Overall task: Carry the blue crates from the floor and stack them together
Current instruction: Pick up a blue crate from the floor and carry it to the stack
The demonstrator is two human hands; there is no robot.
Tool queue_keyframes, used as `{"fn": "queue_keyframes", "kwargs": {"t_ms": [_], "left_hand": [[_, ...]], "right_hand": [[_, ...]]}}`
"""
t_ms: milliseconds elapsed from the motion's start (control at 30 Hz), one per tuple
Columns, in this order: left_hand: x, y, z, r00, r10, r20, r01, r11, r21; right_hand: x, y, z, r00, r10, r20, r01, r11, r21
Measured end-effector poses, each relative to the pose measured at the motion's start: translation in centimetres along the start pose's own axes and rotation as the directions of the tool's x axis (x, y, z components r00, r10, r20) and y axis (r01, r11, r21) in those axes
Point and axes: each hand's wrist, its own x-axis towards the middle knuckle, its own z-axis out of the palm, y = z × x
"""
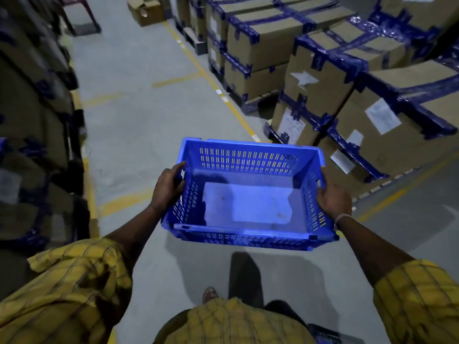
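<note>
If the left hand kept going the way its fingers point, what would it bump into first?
The left hand grips the blue crate by its side wall, fingers pointing up the aisle and slightly inward. The crate's own wall is already against them. Past that lies only bare grey floor, though depth is hard to judge.

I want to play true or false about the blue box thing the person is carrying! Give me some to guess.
1. Both hands hold the blue crate. True: the left hand and the right hand grip its short sides.
2. The crate is full of bottles. False: nothing is inside it.
3. The crate sits on the floor. False: it is held above the floor.
4. Taped cardboard boxes stand to the right. True.
</note>
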Motion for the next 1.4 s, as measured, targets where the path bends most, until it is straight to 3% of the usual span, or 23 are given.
{"fn": "queue_keyframes", "kwargs": {"t_ms": [367, 700, 1133, 1400], "left_hand": [[10.0, -7.8, -7.0, 0.971, -0.172, -0.164, 0.173, 0.985, -0.009], [27.3, -13.4, -10.0, 0.929, -0.264, -0.258, 0.266, 0.964, -0.028], [48.2, -22.2, -15.3, 0.863, -0.364, -0.350, 0.341, 0.931, -0.128], [65.8, -32.4, -21.1, 0.879, -0.351, -0.323, 0.314, 0.935, -0.164]], "right_hand": [[14.2, -14.6, 3.9, 0.989, -0.142, 0.031, 0.142, 0.990, -0.002], [34.1, -26.5, 8.3, 0.962, -0.263, 0.079, 0.259, 0.964, 0.057], [57.4, -44.6, 11.3, 0.926, -0.331, 0.184, 0.323, 0.944, 0.071], [70.6, -58.1, 16.9, 0.939, -0.298, 0.170, 0.252, 0.935, 0.248]]}}
